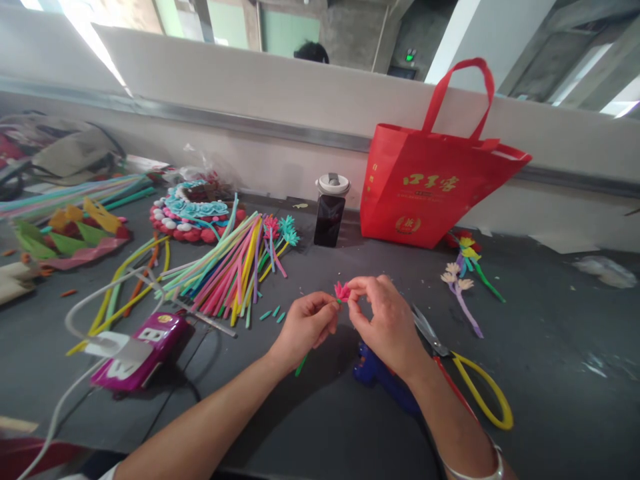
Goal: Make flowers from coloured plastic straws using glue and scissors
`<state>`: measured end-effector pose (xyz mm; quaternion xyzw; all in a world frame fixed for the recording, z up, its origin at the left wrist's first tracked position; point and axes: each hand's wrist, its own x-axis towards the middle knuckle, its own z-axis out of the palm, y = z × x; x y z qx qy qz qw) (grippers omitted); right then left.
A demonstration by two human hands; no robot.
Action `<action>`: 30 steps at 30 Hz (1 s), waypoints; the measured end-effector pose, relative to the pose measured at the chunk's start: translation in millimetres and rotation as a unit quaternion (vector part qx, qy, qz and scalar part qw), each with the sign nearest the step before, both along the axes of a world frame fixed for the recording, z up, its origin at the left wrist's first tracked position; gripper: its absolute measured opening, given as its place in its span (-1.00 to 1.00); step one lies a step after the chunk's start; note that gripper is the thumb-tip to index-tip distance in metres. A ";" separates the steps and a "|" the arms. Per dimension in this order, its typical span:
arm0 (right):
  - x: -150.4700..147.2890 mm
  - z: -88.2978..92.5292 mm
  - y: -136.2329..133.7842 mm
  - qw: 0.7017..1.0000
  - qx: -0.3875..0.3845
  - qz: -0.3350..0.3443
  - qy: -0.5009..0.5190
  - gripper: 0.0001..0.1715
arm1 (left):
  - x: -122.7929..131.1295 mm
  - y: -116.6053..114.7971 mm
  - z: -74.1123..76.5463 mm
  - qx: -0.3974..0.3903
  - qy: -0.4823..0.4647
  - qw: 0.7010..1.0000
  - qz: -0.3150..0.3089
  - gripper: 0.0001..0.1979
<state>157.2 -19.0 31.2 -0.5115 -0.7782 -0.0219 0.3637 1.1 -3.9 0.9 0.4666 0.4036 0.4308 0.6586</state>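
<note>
My left hand [313, 323] is closed around the green stem [301, 365] of a small pink pipe-cleaner flower [341, 291], whose head sticks out past the fingertips. From the other side, my right hand [383, 317] reaches the flower with its thumb and index finger bent in a pinch at the petals. Partly hidden below the right hand and forearm lies a blue glue gun [373, 370]. Scissors [440, 347] with yellow and red handles rest just right of it, partly behind the forearm. Several short teal pipe-cleaner bits [273, 313] lie left of the hands.
A bundle of coloured pipe cleaners [225, 273] spreads at left, near a purple power strip [145, 350] with white plugs. Finished flowers [460, 283] lie at right. A dark phone [329, 221] leans on a cup [334, 184]; a red bag [435, 187] stands against the partition.
</note>
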 end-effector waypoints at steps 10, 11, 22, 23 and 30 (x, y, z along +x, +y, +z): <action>-1.2 0.7 -0.6 1.000 -0.012 -0.004 0.019 -0.75 | 0.0 0.6 0.3 0.007 0.004 1.000 -0.002 -0.78; -1.1 0.7 -0.5 1.000 -0.012 -0.004 0.022 -0.75 | -0.1 0.5 0.2 0.006 0.003 1.000 -0.004 -0.78; -0.8 1.9 -1.3 0.999 -0.020 -0.008 0.028 -0.75 | 0.0 -0.4 0.1 0.015 0.010 1.000 -0.008 -0.79; -0.8 1.8 -0.9 0.999 -0.021 -0.009 0.026 -0.75 | 0.0 -0.5 0.1 0.015 0.010 1.000 -0.008 -0.79; -2.3 3.0 -0.4 0.999 -0.018 -0.022 0.019 -0.76 | -0.3 0.7 0.0 0.018 0.011 1.000 -0.011 -0.77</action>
